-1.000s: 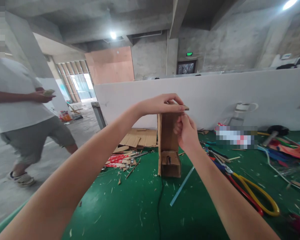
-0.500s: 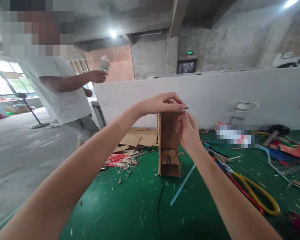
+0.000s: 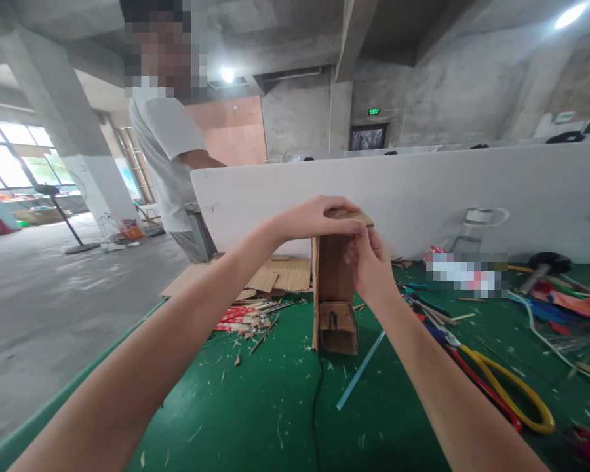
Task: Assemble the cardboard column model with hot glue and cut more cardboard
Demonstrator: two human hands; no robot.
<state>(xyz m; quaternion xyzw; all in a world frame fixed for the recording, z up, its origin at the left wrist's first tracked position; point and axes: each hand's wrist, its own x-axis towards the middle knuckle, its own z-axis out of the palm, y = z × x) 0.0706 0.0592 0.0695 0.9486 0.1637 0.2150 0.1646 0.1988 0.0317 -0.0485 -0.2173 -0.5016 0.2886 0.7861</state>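
Note:
A tall cardboard structure (image 3: pixel 335 269) stands upright on the green table, with a small open box (image 3: pixel 339 341) at its foot and a black cable (image 3: pixel 316 400) running from below it. My left hand (image 3: pixel 314 219) lies over its top, thumb and fingers closed on a flat cardboard piece (image 3: pixel 358 216) there. My right hand (image 3: pixel 371 265) is at the right edge just below, its fingers curled and its thumb pinching near the same corner. What lies inside the right fingers is hidden. A translucent glue stick (image 3: pixel 361 370) rests near the box.
Left of the structure are cardboard scraps (image 3: pixel 288 272) and a pile of thin sticks (image 3: pixel 246 318). Pliers with red and yellow handles (image 3: pixel 516 387) lie at right. Behind stands a white partition (image 3: pixel 255 203), with a person (image 3: pixel 164 151) beyond its left end.
The person at left has moved right, behind the partition's end. My left hand's fingers have settled flatter over the cardboard top, which shows more now. The right hand stays at the corner.

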